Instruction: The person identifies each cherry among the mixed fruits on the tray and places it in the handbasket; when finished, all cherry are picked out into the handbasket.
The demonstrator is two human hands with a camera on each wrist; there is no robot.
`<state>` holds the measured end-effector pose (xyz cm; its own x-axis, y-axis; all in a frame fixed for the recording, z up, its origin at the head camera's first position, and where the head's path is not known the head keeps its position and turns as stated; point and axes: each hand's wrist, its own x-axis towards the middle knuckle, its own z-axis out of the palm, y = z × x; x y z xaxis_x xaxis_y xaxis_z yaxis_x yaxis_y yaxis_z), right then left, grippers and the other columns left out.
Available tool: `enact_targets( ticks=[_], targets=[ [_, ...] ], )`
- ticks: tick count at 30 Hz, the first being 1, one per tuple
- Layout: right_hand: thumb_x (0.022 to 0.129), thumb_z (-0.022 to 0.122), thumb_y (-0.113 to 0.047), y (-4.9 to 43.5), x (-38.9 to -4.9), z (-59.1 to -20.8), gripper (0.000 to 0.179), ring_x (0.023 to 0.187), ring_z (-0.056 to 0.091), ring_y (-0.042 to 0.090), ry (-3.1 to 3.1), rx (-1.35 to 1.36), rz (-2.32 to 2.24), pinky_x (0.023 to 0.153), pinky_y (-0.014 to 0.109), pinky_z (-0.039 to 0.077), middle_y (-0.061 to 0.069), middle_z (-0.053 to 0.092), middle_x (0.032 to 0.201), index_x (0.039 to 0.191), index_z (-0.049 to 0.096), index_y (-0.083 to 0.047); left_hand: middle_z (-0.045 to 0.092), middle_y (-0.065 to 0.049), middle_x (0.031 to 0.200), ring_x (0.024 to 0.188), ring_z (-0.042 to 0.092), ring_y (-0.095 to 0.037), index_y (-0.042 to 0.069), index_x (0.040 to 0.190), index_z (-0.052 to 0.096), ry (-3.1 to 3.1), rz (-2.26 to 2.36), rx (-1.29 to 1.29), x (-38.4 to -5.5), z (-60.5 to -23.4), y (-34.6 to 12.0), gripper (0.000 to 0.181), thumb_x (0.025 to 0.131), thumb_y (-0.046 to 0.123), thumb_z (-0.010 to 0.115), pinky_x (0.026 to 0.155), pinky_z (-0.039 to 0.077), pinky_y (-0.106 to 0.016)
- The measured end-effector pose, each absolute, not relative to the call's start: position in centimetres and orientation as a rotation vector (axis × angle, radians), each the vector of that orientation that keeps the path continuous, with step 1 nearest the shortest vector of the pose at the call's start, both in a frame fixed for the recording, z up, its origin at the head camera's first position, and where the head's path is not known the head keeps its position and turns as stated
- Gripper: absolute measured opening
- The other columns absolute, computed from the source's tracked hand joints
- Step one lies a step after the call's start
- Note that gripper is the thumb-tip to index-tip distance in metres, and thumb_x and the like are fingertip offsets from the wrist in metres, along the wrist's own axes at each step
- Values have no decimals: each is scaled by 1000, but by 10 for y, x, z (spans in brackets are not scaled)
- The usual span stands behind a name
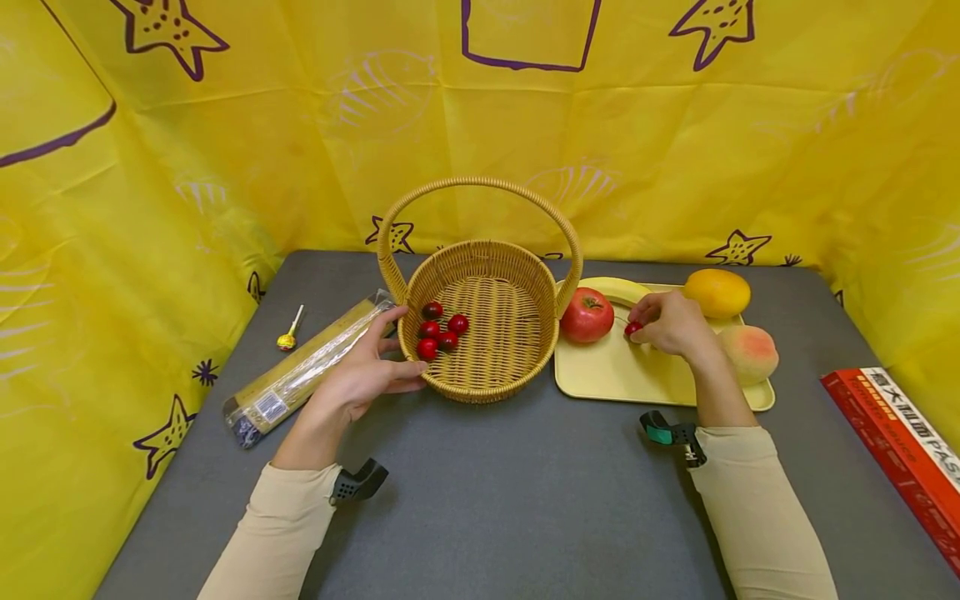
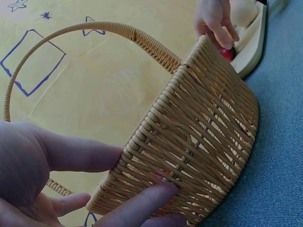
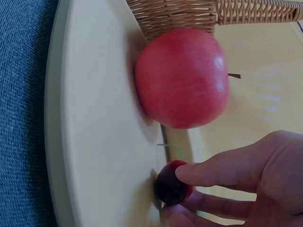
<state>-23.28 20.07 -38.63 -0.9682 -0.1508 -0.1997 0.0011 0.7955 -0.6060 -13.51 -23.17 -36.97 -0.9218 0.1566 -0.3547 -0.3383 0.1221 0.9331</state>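
A round wicker basket [image 1: 495, 385] with a tall arched handle holds several dark red cherries [image 1: 447, 340] on its left side. My left hand [image 1: 367, 367] rests against the basket's left rim with its fingers mostly straight, also touching the woven wall [image 2: 199, 132] in the left wrist view. Over the cream tray [image 1: 600, 379], my right hand [image 1: 675, 323] pinches a single cherry [image 3: 171, 183] with a thin green stem between thumb and fingers. The cherry is at the tray's surface. Beside it sits a red apple [image 1: 587, 315].
A banana [image 1: 615, 289], a yellow mango [image 1: 717, 293] and a peach [image 1: 748, 354] lie on the tray. Left of the basket are a wrapped noodle pack [image 1: 307, 367] and a lollipop [image 1: 287, 340]. A red pasta box [image 1: 892, 450] lies at the right edge.
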Motion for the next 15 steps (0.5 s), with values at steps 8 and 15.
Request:
enact_targets(
  ticks=[8,15],
  targets=[
    [87,79,-4,202,-231,-385,28,78,68,27,2645,-41,-1069,70,34,66,19,69,101,111,69,4,28,-33,156,118,65,-44,21,168,9,2045,1854,-170,-135,-370,-232,96,97,-7,66,90,65,-41],
    [86,78,-5,205,-230,-382,31,76,68,23,2638,-34,-1080,70,30,64,18,66,100,113,67,5,28,-33,156,115,67,-42,21,168,9,2046,1855,-171,-135,-370,-232,96,97,-7,66,89,65,-40]
  ],
)
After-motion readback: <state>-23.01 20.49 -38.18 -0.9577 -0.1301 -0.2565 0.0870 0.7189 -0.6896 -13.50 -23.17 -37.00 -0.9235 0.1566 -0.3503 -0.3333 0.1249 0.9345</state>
